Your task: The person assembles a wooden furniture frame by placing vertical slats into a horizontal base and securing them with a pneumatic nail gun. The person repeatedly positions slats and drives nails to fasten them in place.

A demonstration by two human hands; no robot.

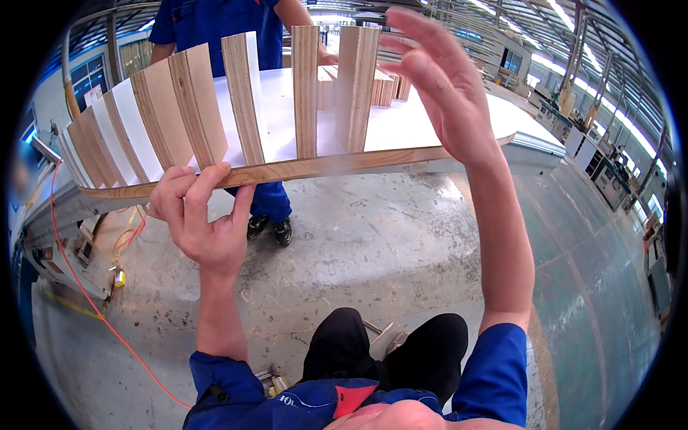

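We have a row of upright, straight-edged panels of layered plywood, some pale brown and some white-faced [244, 100], standing on a long white-faced board with a wooden front edge [401, 136]. The row runs from the far left to past the middle, so we judge the standing-up well advanced; we cannot tell whether any panel is fastened. Short, pale wooden blocks [383, 89] lie grouped behind the right end of the row, and we take them as perhaps left to use.

Our left hand [208, 215] grasps the board's front edge, fingers over the top and thumb against its lower side, just in front of the panels' feet. Our right hand [448, 89] is raised, released and blurred, beside the rightmost panel [355, 86]; whether its fingertips touch that panel we cannot tell. Opposite us, a co-worker in blue [222, 36] stands behind the row.
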